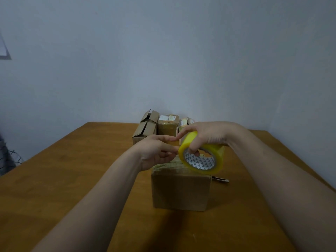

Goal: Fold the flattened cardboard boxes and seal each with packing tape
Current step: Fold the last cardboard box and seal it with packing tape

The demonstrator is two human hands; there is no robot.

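A folded brown cardboard box (180,191) stands on the wooden table (72,179) in front of me, with strips of tape across its top. Just above the box, my right hand (205,137) grips a yellow roll of packing tape (201,157), fingers hooked through its core. My left hand (158,151) is at the roll's left edge, thumb and fingers pinching at the tape's loose end. Both hands hover over the box's top left part.
Several more cardboard boxes (154,126) stand at the table's far edge against the wall, one with open flaps. A small metal cutter (221,179) lies on the table right of the box. Checked cloth (9,159) shows at the left edge.
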